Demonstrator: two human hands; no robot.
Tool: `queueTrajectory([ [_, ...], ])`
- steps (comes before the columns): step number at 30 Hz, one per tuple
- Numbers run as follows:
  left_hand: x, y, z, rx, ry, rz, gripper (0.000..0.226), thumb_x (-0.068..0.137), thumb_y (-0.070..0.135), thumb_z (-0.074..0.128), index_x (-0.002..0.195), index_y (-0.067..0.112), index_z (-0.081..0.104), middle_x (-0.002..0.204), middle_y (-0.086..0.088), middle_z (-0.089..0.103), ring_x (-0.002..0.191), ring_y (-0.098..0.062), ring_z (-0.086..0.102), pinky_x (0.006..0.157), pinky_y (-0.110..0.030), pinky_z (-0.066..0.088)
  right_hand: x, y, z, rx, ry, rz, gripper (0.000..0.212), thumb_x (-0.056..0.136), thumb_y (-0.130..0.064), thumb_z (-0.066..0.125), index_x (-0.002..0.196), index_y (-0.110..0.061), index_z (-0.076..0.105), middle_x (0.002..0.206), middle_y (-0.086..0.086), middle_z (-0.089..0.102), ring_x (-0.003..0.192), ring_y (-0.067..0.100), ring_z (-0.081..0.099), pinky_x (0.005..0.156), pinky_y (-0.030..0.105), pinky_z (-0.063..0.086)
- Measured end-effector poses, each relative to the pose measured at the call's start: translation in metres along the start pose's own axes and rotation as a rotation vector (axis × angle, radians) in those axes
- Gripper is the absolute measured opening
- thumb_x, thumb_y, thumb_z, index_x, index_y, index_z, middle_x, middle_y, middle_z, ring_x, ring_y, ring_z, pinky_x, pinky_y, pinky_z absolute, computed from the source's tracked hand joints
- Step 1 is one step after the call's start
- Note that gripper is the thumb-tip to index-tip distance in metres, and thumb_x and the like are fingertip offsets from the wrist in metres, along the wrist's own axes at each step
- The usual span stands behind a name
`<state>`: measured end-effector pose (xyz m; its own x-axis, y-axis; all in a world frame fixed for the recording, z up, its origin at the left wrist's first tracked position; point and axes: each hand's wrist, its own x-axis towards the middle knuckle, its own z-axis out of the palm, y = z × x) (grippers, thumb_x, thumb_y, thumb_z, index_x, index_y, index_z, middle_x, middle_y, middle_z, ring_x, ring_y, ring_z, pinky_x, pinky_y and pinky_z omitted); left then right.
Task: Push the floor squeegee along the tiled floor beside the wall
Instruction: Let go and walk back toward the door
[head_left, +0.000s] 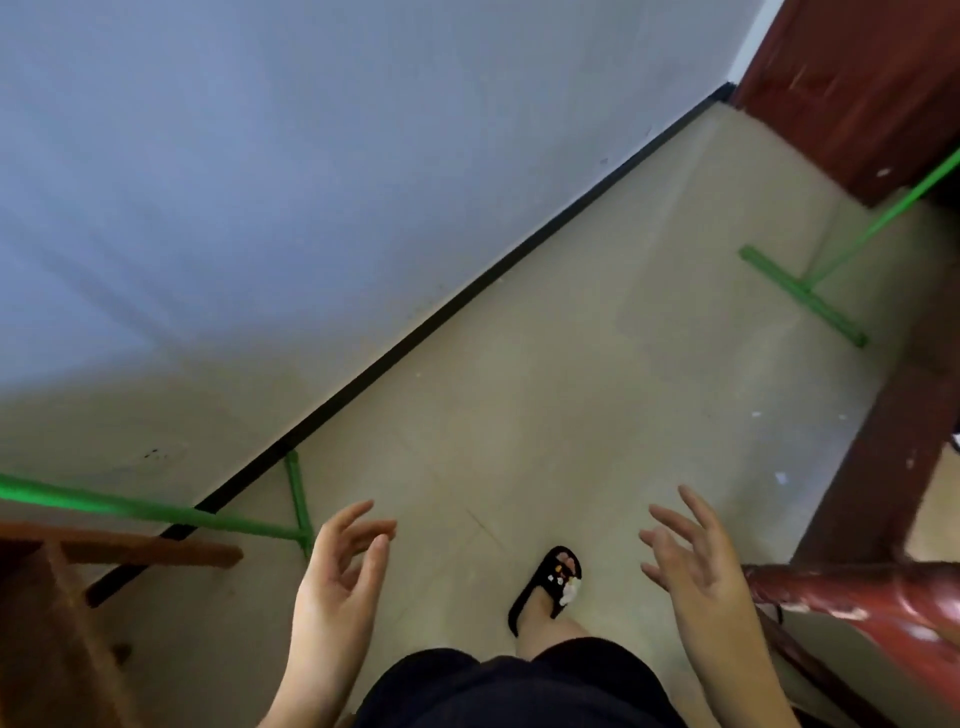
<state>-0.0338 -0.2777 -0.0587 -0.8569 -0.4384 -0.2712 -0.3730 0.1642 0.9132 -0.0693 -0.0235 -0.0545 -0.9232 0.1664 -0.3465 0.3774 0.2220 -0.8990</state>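
Observation:
Two green floor squeegees are in view. One squeegee (802, 293) rests its blade on the beige tiled floor (545, 395) at the right, its handle running up toward the dark red door. The other squeegee (298, 512) stands by the black skirting at the lower left, its long handle reaching off the left edge. My left hand (337, 582) hovers just right of that blade, fingers apart, holding nothing. My right hand (696, 566) is raised over the floor, fingers spread, also holding nothing. Neither hand touches a squeegee.
A pale blue-grey wall (311, 182) with a black skirting (467, 296) runs diagonally. A dark red door (862, 88) stands at top right, a red-brown frame and rail (883, 597) at lower right, a wooden piece (78, 571) at lower left. My foot wears a black sandal (550, 584).

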Motion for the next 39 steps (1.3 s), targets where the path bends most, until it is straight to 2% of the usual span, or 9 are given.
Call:
queueTrajectory([
  [3,0.029,0.028,0.058,-0.006,-0.028,0.046,0.035,0.087,0.008,0.051,0.098,0.041,0.051,0.097,-0.001,0.068,0.09,0.001,0.064,0.08,-0.02,0.055,0.042,-0.004,-0.043,0.019,0.052,-0.03,0.046,0.073,-0.047,0.051,0.117,-0.055,0.039,0.119,-0.012,0.058,0.108,0.012,0.059,0.1,0.047,0.044],
  [6,0.055,0.061,0.117,0.005,-0.063,0.101,0.037,0.087,0.006,0.052,0.098,0.041,0.051,0.095,-0.001,0.068,0.09,-0.002,0.064,0.083,-0.014,0.051,0.084,-0.007,-0.087,0.068,0.161,-0.059,0.042,0.072,-0.046,0.054,0.111,-0.055,0.041,0.115,-0.01,0.059,0.105,0.014,0.06,0.088,0.028,0.051],
  [9,0.078,0.088,0.168,0.034,-0.16,0.126,0.036,0.086,0.006,0.052,0.1,0.04,0.05,0.095,-0.001,0.068,0.093,-0.002,0.062,0.085,-0.024,0.049,0.119,0.002,-0.126,0.111,0.288,-0.06,0.04,0.075,-0.041,0.058,0.11,-0.056,0.042,0.114,-0.008,0.059,0.093,0.002,0.062,0.078,0.013,0.049],
  [11,0.096,0.102,0.196,0.057,-0.215,0.138,0.036,0.087,0.007,0.052,0.1,0.041,0.05,0.096,-0.002,0.068,0.092,-0.002,0.062,0.086,-0.029,0.047,0.139,0.01,-0.144,0.13,0.333,-0.048,0.042,0.082,-0.023,0.054,0.11,-0.053,0.042,0.114,-0.005,0.058,0.093,0.006,0.062,0.074,0.01,0.048],
  [17,0.163,0.142,0.287,0.118,-0.35,0.159,0.034,0.087,0.008,0.051,0.1,0.04,0.05,0.095,-0.002,0.068,0.09,-0.002,0.063,0.086,-0.031,0.048,0.219,0.013,-0.182,0.194,0.445,0.006,0.042,0.083,-0.021,0.053,0.116,-0.045,0.043,0.114,-0.006,0.058,0.103,0.017,0.059,0.078,0.006,0.045],
  [26,0.319,0.257,0.454,0.153,-0.522,0.29,0.034,0.088,0.008,0.049,0.098,0.041,0.047,0.096,-0.001,0.066,0.091,0.0,0.061,0.079,-0.022,0.046,0.399,-0.044,-0.249,0.331,0.682,0.013,0.041,0.087,-0.013,0.051,0.114,-0.042,0.042,0.11,-0.008,0.058,0.1,0.022,0.06,0.074,0.014,0.051],
  [30,0.362,0.298,0.53,0.193,-0.65,0.325,0.028,0.088,0.007,0.049,0.108,0.027,0.049,0.098,0.0,0.065,0.092,-0.005,0.062,0.074,-0.015,0.042,0.454,-0.07,-0.279,0.366,0.771,0.011,0.04,0.087,-0.015,0.052,0.114,-0.042,0.042,0.107,-0.01,0.059,0.101,0.019,0.06,0.085,0.036,0.053],
  [35,0.4,0.332,0.626,0.23,-0.741,0.35,0.029,0.087,0.005,0.052,0.112,0.02,0.05,0.099,-0.001,0.065,0.09,0.005,0.06,0.074,-0.016,0.042,0.515,-0.072,-0.327,0.371,0.918,0.06,0.04,0.086,-0.019,0.053,0.102,-0.055,0.045,0.106,-0.014,0.061,0.1,0.013,0.061,0.083,0.024,0.051],
  [39,0.419,0.357,0.716,0.218,-0.76,0.344,0.03,0.087,0.007,0.052,0.104,0.032,0.051,0.099,-0.001,0.066,0.093,0.001,0.06,0.078,-0.019,0.044,0.574,-0.075,-0.394,0.372,0.935,0.102,0.042,0.087,-0.018,0.052,0.124,-0.036,0.043,0.107,-0.014,0.058,0.103,0.02,0.059,0.094,0.046,0.049],
])
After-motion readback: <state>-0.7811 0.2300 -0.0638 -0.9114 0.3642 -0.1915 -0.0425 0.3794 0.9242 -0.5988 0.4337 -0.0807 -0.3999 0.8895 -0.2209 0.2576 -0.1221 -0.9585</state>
